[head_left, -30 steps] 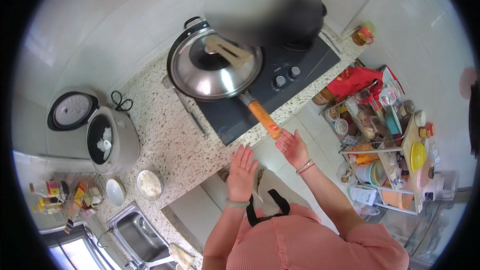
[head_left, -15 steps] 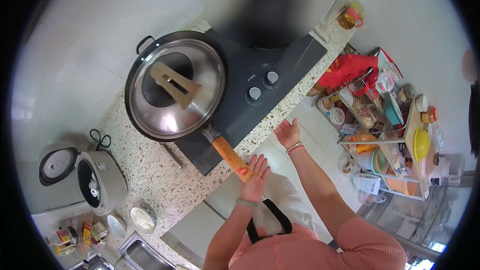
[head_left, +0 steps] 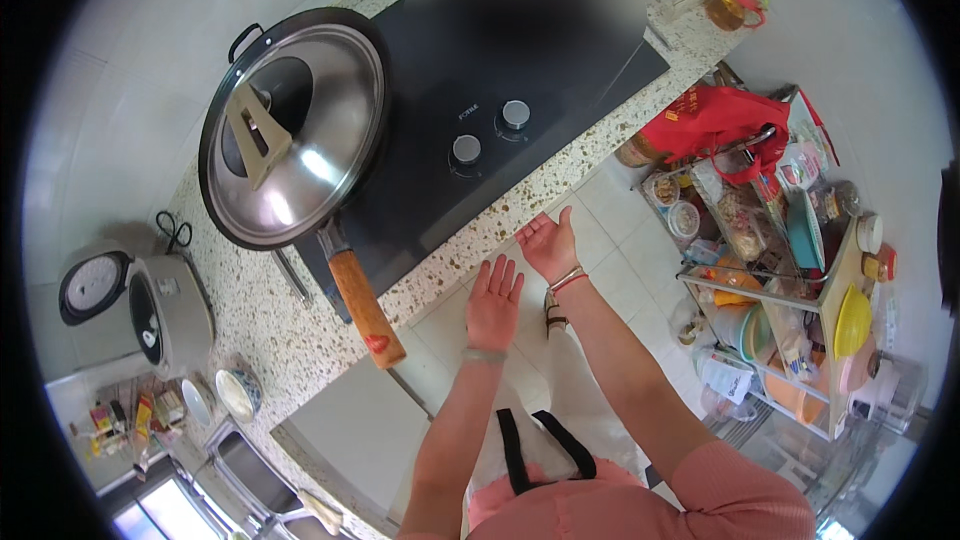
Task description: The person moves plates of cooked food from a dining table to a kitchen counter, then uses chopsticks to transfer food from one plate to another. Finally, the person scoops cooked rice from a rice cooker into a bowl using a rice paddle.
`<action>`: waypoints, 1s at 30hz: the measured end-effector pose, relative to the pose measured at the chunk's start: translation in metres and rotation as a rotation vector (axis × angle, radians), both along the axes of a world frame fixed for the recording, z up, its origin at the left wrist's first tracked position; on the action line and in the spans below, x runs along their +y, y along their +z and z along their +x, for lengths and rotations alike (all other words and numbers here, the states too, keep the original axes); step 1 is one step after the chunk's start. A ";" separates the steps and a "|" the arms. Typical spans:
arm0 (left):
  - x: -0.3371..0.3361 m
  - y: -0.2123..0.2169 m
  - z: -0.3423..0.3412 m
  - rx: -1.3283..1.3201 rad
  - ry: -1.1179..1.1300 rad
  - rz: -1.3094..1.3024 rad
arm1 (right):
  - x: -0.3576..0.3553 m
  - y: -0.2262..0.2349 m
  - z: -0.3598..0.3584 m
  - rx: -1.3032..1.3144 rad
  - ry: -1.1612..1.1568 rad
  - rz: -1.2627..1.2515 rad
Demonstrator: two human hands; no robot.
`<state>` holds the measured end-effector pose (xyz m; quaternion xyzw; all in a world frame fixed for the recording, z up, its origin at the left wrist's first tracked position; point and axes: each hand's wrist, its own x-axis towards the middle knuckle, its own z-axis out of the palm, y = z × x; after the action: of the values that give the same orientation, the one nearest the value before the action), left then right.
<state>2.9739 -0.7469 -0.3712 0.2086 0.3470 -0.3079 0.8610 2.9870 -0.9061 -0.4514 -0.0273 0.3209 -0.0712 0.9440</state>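
Note:
My left hand hangs palm up before the counter's front edge, its fingers stretched and nothing in it. Just right of it, my right hand is also palm up and bare, fingers spread. A large dark wok sits on the left side of the black glass cooktop. Over it lies a steel lid with a dark middle and a tan upright handle. The wok's wooden handle juts past the counter edge, left of my left hand and apart from it.
Two round knobs sit on the cooktop. Left on the speckled counter are an open rice cooker, a bowl of white food and a sink. At right stands a crowded shelf rack with a red bag.
The view has shifted, so the wok and cooktop now appear further left. My left hand, earlier beside the end of the wok's handle, is now clear of it and nearer my right hand.

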 end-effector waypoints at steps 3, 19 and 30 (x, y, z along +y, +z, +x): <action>-0.005 0.008 -0.005 0.011 0.054 0.062 | 0.002 0.014 -0.007 0.081 -0.017 0.033; -0.010 0.026 -0.087 0.193 0.027 0.065 | -0.057 0.093 -0.127 0.297 0.454 -0.367; -0.013 0.027 -0.130 0.323 -0.134 0.088 | -0.119 0.092 -0.157 0.427 1.063 -0.490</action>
<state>2.8436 -0.7595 -0.3440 0.2167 0.4793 -0.3785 0.7616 2.8298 -1.0250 -0.3591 -0.4128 0.4195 0.3439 0.7317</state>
